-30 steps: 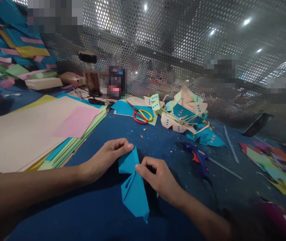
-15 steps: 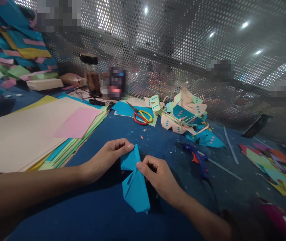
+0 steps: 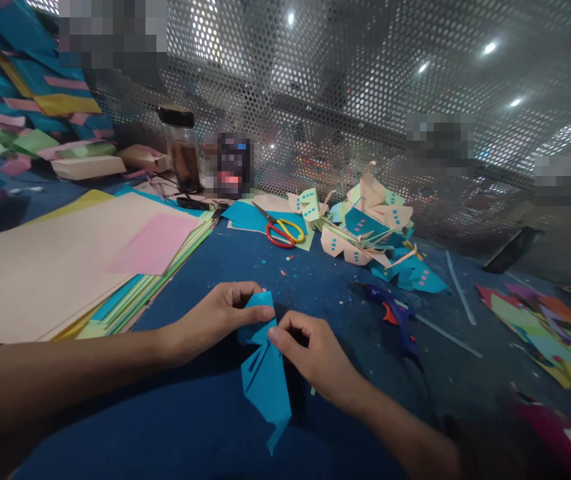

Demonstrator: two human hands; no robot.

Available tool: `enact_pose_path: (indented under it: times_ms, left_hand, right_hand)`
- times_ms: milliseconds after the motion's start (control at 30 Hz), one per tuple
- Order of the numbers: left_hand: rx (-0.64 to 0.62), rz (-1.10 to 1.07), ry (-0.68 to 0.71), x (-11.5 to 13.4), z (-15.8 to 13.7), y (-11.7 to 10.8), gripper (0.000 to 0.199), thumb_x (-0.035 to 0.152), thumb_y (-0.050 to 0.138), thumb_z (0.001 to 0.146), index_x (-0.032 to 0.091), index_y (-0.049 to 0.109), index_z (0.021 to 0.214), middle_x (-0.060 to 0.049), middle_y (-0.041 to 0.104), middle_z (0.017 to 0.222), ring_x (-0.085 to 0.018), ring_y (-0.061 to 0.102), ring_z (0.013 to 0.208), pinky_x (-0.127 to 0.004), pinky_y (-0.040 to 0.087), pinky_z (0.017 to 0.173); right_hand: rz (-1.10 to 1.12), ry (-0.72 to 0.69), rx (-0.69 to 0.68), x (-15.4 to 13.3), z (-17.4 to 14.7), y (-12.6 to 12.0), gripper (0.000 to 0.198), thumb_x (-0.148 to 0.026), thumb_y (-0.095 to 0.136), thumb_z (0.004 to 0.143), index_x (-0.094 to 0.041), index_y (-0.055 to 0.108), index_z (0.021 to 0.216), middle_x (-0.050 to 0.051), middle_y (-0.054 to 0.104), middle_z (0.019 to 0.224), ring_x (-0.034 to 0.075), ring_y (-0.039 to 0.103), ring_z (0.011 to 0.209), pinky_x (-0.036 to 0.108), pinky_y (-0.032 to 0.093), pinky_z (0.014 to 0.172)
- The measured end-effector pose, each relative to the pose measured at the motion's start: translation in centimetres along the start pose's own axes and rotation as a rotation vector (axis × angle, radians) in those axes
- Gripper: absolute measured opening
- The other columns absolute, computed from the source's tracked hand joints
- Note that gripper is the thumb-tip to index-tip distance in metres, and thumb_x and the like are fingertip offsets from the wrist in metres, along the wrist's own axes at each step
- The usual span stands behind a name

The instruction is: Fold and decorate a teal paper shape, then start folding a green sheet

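Note:
A folded blue paper piece [image 3: 267, 383] is held between both hands over the blue tabletop. My left hand [image 3: 225, 317] pinches its upper part, thumb lying across the front. On its right edge, near the gathered creases at the middle, my right hand [image 3: 313, 350] grips it with thumb and curled fingers. The lower half hangs toward me and ends in a thin pointed tip. Fingers behind the paper are hidden. Beyond the hands lie scissors [image 3: 285, 233] with one red and one yellow handle, resting on paper sheets.
Stacked coloured paper [image 3: 65, 260] covers the left side. A pile of folded paper butterflies [image 3: 365, 233] lies at the back right, near a blue glue gun [image 3: 398, 320] and glue sticks [image 3: 460, 290]. A lidded bottle [image 3: 183, 150] stands before the perforated metal wall [image 3: 315, 80].
My left thumb has moved down and right across the blue paper's upper part. The paper looks narrower, and a pointed tip now shows at its lower end. My right hand shifted slightly left.

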State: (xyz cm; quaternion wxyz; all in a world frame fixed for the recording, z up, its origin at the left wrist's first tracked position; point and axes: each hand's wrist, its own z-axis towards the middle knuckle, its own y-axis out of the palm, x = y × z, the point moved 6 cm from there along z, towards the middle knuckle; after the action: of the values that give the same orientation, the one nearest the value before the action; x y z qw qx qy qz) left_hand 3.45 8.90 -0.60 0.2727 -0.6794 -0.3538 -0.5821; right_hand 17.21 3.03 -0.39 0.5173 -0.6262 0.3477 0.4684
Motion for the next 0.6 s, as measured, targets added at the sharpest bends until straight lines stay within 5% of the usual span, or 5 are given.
enact_pose_path:
  times_ms: [400,600]
  left_hand:
    - [-0.008,-0.164,-0.059,-0.1,-0.2,0.3,0.034,0.046,0.070,0.086,0.018,0.055,0.075,0.004,0.049,0.063,-0.011,0.045,0.054,-0.024,0.040,0.054]
    - [-0.009,-0.317,-0.080,-0.2,-0.1,0.1,0.026,0.039,0.067,0.089,0.017,0.058,0.079,0.001,0.055,0.063,-0.014,0.054,0.054,-0.027,0.049,0.055]
  right_hand:
    - [0.020,-0.007,0.043,0.0,0.0,-0.4,0.040,-0.050,0.053,0.098,-0.020,0.049,0.071,-0.006,0.037,0.062,0.010,0.035,0.057,0.025,0.029,0.053]
    - [-0.018,-0.151,0.222,-0.8,-0.5,-1.3,0.013,-0.032,0.052,0.100,-0.023,0.060,0.107,0.001,0.063,0.093,0.015,0.059,0.083,0.026,0.047,0.074]
